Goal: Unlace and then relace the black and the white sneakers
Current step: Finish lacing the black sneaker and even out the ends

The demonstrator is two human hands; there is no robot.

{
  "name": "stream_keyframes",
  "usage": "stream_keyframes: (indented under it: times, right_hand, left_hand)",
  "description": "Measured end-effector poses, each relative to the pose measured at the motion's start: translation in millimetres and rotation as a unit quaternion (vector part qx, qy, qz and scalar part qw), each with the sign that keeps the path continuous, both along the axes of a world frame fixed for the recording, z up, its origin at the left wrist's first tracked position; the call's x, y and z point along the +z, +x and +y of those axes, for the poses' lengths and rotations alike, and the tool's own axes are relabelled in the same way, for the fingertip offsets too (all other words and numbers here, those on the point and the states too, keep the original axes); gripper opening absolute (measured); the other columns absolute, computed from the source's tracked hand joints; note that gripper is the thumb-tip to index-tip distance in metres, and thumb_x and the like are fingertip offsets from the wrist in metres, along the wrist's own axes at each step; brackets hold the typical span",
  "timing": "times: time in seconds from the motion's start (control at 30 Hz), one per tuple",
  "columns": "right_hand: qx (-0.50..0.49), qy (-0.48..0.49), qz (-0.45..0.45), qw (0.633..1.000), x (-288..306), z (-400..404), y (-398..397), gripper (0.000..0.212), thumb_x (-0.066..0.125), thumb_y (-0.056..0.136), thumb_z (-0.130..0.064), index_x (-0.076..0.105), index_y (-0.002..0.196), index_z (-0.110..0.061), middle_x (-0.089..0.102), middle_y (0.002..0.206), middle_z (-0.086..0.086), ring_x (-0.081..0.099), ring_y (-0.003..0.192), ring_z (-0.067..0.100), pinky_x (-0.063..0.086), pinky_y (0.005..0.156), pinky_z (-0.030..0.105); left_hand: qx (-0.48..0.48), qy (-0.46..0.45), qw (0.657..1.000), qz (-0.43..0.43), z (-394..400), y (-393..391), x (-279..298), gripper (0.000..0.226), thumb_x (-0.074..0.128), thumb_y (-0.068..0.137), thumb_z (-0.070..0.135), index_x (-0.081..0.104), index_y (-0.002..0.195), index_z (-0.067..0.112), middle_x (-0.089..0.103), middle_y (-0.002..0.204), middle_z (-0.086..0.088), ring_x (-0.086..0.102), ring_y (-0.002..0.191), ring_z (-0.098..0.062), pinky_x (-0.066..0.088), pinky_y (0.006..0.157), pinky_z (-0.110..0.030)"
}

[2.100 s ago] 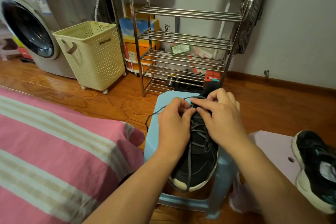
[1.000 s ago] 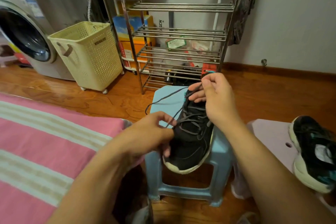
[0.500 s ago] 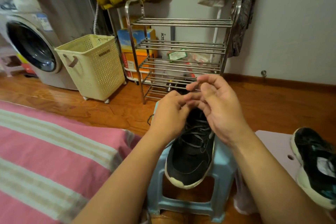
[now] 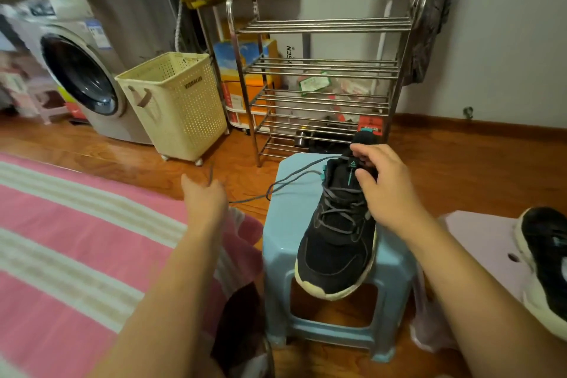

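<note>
On top of a light blue plastic stool point(image 4: 285, 224), a black sneaker point(image 4: 334, 242) is set with its pale-soled toe hanging over the near edge. Its tongue, up by the collar, is pinched between the thumb and curled fingers of the right hand point(image 4: 383, 187). A grey lace point(image 4: 294, 176) is drawn out sideways from the top eyelets across the stool, and its far end is gripped by the left hand point(image 4: 204, 199), which is held out over the wooden floor beside a pink striped bedspread point(image 4: 76, 239). A second black sneaker point(image 4: 546, 261) is seen on a pale lilac stool point(image 4: 478, 242) at the right edge. Behind stand a steel shoe rack point(image 4: 322, 80), a cream laundry basket point(image 4: 178, 104) and a washing machine point(image 4: 79, 70).
</note>
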State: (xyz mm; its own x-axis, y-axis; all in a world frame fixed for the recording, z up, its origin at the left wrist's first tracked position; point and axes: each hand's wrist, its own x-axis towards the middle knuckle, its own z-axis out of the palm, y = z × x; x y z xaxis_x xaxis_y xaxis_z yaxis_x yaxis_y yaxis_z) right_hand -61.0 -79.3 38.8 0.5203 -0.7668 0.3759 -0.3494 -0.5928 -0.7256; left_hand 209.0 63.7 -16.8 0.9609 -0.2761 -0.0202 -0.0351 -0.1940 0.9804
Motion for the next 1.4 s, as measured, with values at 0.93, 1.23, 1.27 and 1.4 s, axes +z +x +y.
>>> stream_keyframes:
  times: [0.93,1.23,1.27,1.4]
  right_hand:
    - [-0.027,0.040,0.011,0.999,-4.8,-0.8,-3.5,0.003,0.068,0.093,-0.026,0.068,0.090,-0.026,0.064,0.091,-0.014,0.057,0.089,0.004,0.039,0.075,0.021]
    - [0.036,0.409,-0.422,0.808,26.4,-8.8,-28.4,0.022,0.042,0.107,-0.016,0.056,0.090,-0.011,0.046,0.063,0.000,0.046,0.057,0.013,0.056,0.074,0.033]
    - [0.023,0.421,-0.432,0.797,27.8,-15.2,-37.3,0.021,0.043,0.107,-0.019,0.056,0.092,-0.012,0.041,0.063,-0.002,0.039,0.053,0.011,0.051,0.062,0.028]
    - [-0.095,0.360,-0.347,0.861,18.0,-34.0,-64.1,0.020,0.046,0.107,-0.025,0.059,0.101,-0.012,0.036,0.063,-0.003,0.028,0.050,0.008,0.025,0.043,0.022]
  left_hand:
    - [-0.341,-0.056,0.913,0.219,-28.6,-148.4,57.9,0.021,0.055,0.103,0.034,0.069,0.106,0.019,0.075,0.094,0.005,0.070,0.088,-0.012,0.053,0.072,-0.028]
    - [-0.202,-0.215,0.897,0.328,-27.4,-130.7,61.6,0.009,0.051,0.103,0.016,0.058,0.098,0.016,0.067,0.081,-0.002,0.068,0.081,-0.017,0.049,0.082,-0.035]
    - [-0.193,-0.217,0.899,0.327,-27.7,-126.2,62.5,0.010,0.049,0.105,0.016,0.058,0.100,0.015,0.066,0.076,-0.001,0.068,0.079,-0.017,0.051,0.081,-0.034]
    - [-0.184,-0.056,0.948,0.255,-23.9,-119.1,61.1,0.017,0.053,0.103,0.018,0.059,0.117,0.012,0.069,0.100,-0.007,0.069,0.094,-0.022,0.056,0.079,-0.036]
